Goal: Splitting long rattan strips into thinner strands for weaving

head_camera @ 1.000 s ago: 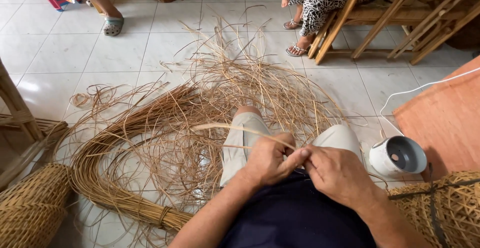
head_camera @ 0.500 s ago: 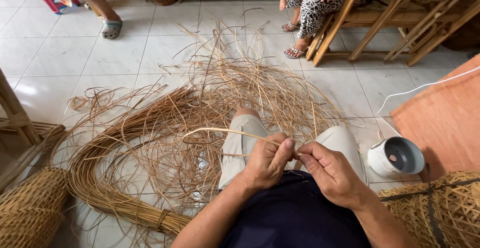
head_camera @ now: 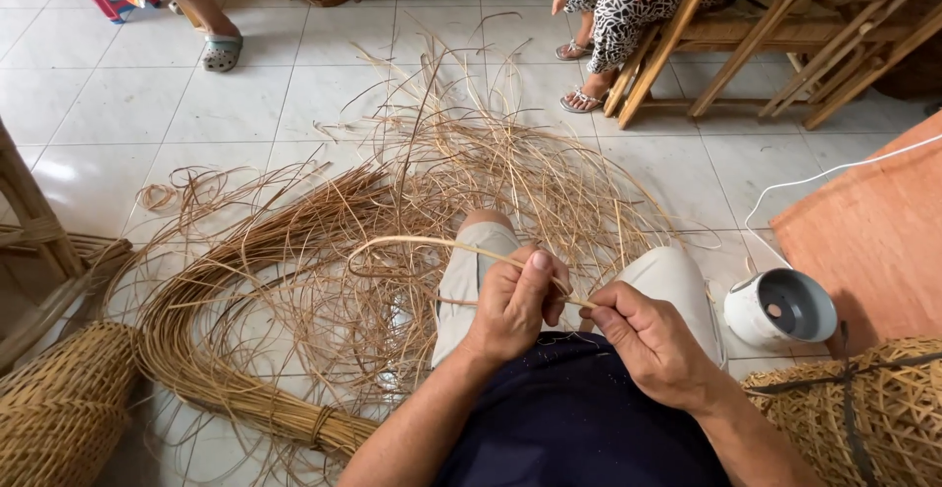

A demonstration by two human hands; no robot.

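Both hands meet above the person's lap, just over the knees. The left hand is curled into a loose fist, its grip clamped on a pale strip, with the thumb pointing up and pressing the strip near its top. The right hand sits just beside it, touching or nearly touching, and its thumb and forefinger pinch the same strip at the near end, so that grip is clamped on it too. From the hands the strip runs left in a shallow arc, then bends down and back over the pile of loose cane that spreads across the tiled floor in front of the knees. A thick bundle, tied near its end, curves around the left side of the pile. A woven basket lies at the lower left and another basket at the lower right. A small white fan stands just right of the right knee, its cord trailing off beside an orange mat. Further off, a seated person's feet in sandals rest by a wooden chair, and another foot stands at the upper left.
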